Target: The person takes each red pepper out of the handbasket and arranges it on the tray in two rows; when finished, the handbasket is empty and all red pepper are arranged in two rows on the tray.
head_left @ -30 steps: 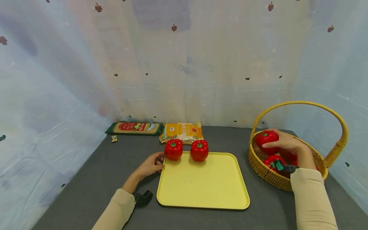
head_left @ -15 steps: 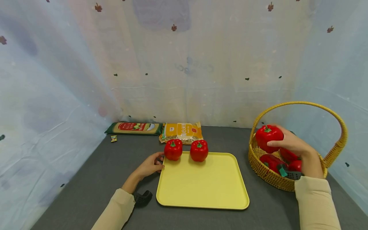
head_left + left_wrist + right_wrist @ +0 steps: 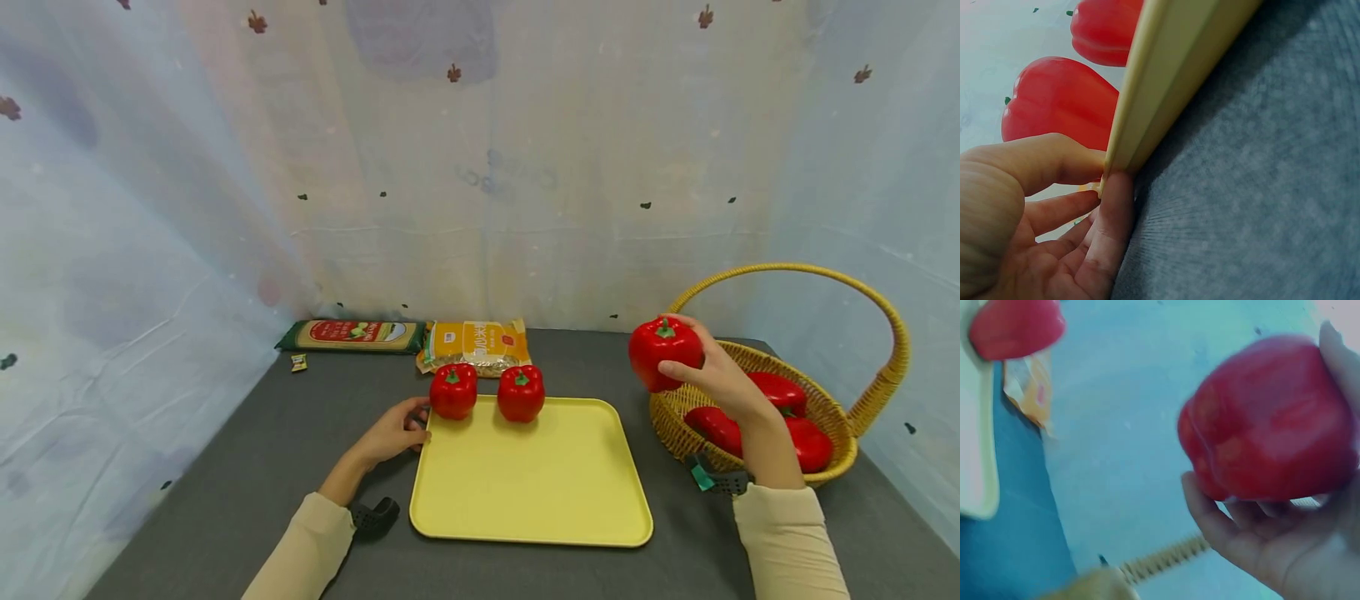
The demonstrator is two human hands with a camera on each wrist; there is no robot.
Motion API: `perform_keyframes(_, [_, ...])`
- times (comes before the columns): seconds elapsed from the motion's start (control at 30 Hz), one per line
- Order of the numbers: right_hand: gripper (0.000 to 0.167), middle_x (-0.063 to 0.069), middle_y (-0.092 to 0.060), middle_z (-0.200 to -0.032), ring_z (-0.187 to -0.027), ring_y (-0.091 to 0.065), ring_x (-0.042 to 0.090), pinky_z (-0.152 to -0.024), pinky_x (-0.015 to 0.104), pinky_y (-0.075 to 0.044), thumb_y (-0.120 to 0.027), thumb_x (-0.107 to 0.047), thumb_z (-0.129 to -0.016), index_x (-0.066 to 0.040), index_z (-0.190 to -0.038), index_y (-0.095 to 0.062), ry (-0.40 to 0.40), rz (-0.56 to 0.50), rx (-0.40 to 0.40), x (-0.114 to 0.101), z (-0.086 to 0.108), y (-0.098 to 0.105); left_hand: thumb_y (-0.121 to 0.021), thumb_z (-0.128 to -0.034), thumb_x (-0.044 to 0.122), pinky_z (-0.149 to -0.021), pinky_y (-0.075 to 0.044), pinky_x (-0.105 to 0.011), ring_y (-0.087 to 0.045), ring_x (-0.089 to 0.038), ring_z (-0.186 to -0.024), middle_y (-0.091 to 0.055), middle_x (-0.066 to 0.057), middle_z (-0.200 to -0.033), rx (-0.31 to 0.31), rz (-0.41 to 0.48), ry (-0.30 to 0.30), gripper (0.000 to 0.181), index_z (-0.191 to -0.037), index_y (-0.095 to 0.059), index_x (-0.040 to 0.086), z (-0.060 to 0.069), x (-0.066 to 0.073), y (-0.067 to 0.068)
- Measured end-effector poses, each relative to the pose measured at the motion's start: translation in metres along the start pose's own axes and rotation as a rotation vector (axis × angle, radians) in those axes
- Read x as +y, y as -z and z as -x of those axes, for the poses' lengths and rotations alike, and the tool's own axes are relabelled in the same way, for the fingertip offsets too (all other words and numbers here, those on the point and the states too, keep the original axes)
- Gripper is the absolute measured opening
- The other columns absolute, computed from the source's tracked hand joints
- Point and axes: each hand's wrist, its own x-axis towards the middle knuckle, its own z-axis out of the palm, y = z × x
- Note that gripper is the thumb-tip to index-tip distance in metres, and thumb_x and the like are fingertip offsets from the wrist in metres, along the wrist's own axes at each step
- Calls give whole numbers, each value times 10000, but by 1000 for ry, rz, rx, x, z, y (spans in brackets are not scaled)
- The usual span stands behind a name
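Note:
My right hand [image 3: 723, 379] grips a red bell pepper [image 3: 663, 352] in the air at the left rim of the wicker basket [image 3: 678, 429]. In the right wrist view the fingers curl round this pepper [image 3: 1272, 422]. At the left edge of the yellow tray [image 3: 532, 479], my left hand [image 3: 390, 433] pinches the rim. The left wrist view shows thumb and fingers of that hand [image 3: 1066, 206] on either side of the tray's edge [image 3: 1160, 87]. Two red peppers, one [image 3: 453, 392] at the back left corner and one [image 3: 521, 393] to its right, stand on the tray.
Several red peppers lie in the basket, one of them [image 3: 810, 444] near its front. Behind the tray are a yellow grain bag [image 3: 480, 346] and a long green packet [image 3: 356, 335]. A small yellow sachet [image 3: 298, 362] lies at the back left. The basket's tall handle [image 3: 780, 267] arches above it.
My right hand has lifted the pepper up out of the basket and carried it left, past the basket's rim. The left hand has stayed at the tray's edge.

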Motion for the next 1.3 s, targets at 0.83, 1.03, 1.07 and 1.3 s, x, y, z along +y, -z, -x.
perform_keyframes(0.83, [792, 173, -352, -1359, -1174, -432, 386, -848, 437, -502, -731, -152, -800, -121, -1420, -240, -65, -14, 0, 31, -30, -70, -625, -851, 34, -644, -525, -342, -556, -185, -742, -468, -181, -1089, 15, -12, 2, 594, -1371, -353, -55, -15, -33, 2])
perform_keyframes(1.03, [806, 207, -372, -1334, -1156, -451, 383, -855, 446, -494, -746, -168, -789, -59, -1399, -230, -148, 18, -29, 37, -31, -80, -619, -853, 34, -644, -526, -336, -556, -187, -740, -468, -181, -1088, 7, -15, 1, 591, -1373, -351, -57, -14, -32, 2])
perform_keyframes(1.07, [809, 214, -381, -1325, -1146, -458, 381, -848, 442, -496, -748, -177, -788, -54, -1395, -229, -159, 33, -34, 38, -32, -81, -619, -854, 34, -644, -526, -335, -557, -187, -739, -468, -180, -1089, 7, -15, 3, 592, -1374, -350, -56, -14, -31, 2])
perform_keyframes(1.3, [829, 240, -420, -1292, -1120, -479, 383, -844, 451, -491, -777, -234, -758, -42, -1365, -247, -213, 123, -59, 46, -32, -85, -621, -854, 35, -648, -526, -341, -558, -189, -742, -470, -179, -1094, 12, -11, 13, 594, -1375, -350, -53, -14, -30, 2])
